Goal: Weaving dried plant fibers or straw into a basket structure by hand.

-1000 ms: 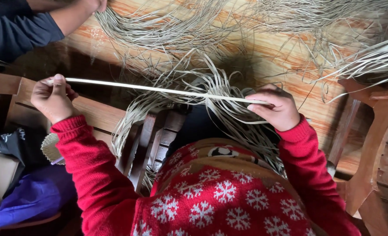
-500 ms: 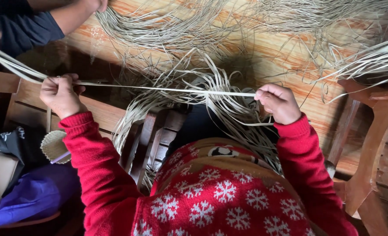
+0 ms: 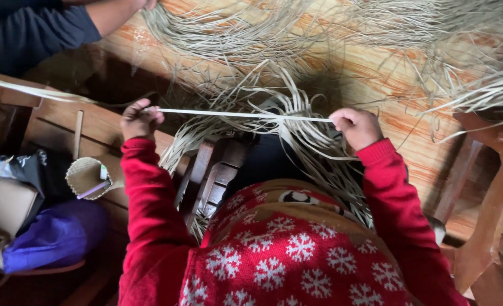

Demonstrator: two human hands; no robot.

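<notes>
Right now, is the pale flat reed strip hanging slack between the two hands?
No, the pale flat reed strip runs in a straight, taut line from the left hand to the right hand.

Home weaving workshop, probably. Heaps of pale dried split-cane strips (image 3: 251,34) strewn over orange patterned floor (image 3: 410,107). Small woven straw cone basket (image 3: 86,177) at left, dark wooden chair frame (image 3: 483,226) at right, second worker's dark-blue sleeve (image 3: 33,31) among strips.
</notes>
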